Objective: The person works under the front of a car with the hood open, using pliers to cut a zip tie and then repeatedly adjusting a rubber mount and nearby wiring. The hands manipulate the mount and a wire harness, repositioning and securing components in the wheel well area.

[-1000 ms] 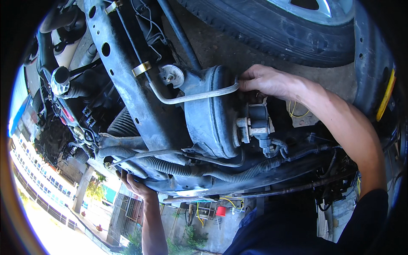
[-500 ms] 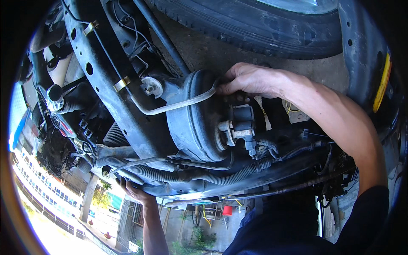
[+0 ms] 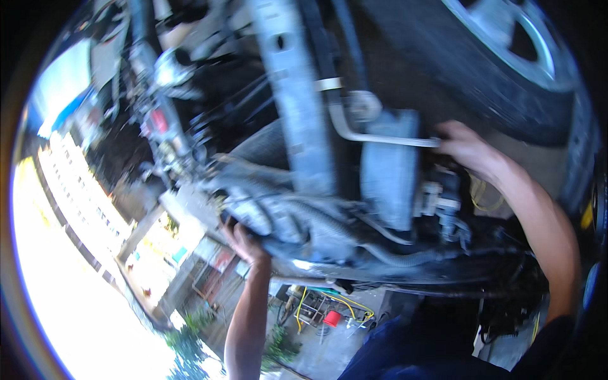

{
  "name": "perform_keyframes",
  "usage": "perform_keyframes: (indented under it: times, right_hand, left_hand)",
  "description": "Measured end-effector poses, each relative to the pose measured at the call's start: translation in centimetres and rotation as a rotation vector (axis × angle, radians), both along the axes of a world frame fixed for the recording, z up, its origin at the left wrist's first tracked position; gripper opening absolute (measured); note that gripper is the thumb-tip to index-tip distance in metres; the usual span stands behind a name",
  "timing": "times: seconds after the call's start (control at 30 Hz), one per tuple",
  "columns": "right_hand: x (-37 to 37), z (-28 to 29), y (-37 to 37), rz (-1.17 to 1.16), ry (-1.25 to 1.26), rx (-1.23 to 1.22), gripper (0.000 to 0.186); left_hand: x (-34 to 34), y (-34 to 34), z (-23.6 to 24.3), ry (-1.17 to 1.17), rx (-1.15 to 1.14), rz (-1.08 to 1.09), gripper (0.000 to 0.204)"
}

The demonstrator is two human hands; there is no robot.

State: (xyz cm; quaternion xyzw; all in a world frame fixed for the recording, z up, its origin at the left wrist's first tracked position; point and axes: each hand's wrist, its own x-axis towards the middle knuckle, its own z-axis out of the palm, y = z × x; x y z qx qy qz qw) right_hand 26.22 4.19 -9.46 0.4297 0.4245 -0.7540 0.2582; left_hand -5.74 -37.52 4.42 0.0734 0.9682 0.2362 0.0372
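My right hand [image 3: 465, 147] is at the free end of a bent, light metal pipe [image 3: 392, 140]. Its fingers look closed on the pipe end, though motion smears them. That pipe runs in front of a dark, drum-shaped canister [image 3: 387, 174] and bends up beside a perforated metal frame beam [image 3: 297, 104]. Lower left, my left hand [image 3: 246, 244] rests with fingers stretched against the underside of a dark part, next to a ribbed hose [image 3: 329, 221]. Its fingertips are partly hidden.
A large tyre [image 3: 468, 69] with a light wheel rim stands at the upper right. Connectors and a valve [image 3: 440, 202] sit beside the canister. Below, a red bucket [image 3: 331, 318] and yellow hoses lie on the ground. Bright buildings are at the left.
The view has swung, so the vehicle parts appear further right and rotated, and the picture is blurred. Both hands keep about the same places on the vehicle.
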Motion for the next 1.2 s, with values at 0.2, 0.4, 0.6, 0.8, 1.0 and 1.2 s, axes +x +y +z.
perform_keyframes:
  times: [0.2, 0.4, 0.6, 0.8, 1.0, 1.2]
  right_hand:
    - [2.1, 2.2, -0.7, -0.138, -0.025, 0.397, 0.048]
    - [-3.0, 15.1, -2.5, -0.215, 0.48, 1.08, 0.026]
    - [-19.2, 19.3, -11.8, 0.205, 1.004, 1.202, 0.043]
    - [-25.1, 17.7, -15.5, 0.374, 0.868, 1.495, 0.034]
    - [-25.8, 17.2, -16.8, 0.272, 0.918, 1.596, 0.02]
    - [-26.2, 17.0, -16.9, 0.277, 0.925, 1.587, 0.015]
  left_hand:
    - [1.4, 2.3, 0.1, 0.074, -0.026, -0.108, 0.043]
    - [1.7, 3.4, 0.4, 0.126, -0.026, -0.068, 0.037]
    - [1.9, 3.6, -0.2, 0.213, -0.023, -0.035, 0.035]
    - [2.4, 4.5, 0.6, 0.169, -0.019, 0.06, 0.035]
    - [2.4, 4.9, 0.9, 0.14, -0.028, 0.084, 0.037]
    - [2.5, 5.2, 1.2, 0.115, -0.045, 0.101, 0.039]
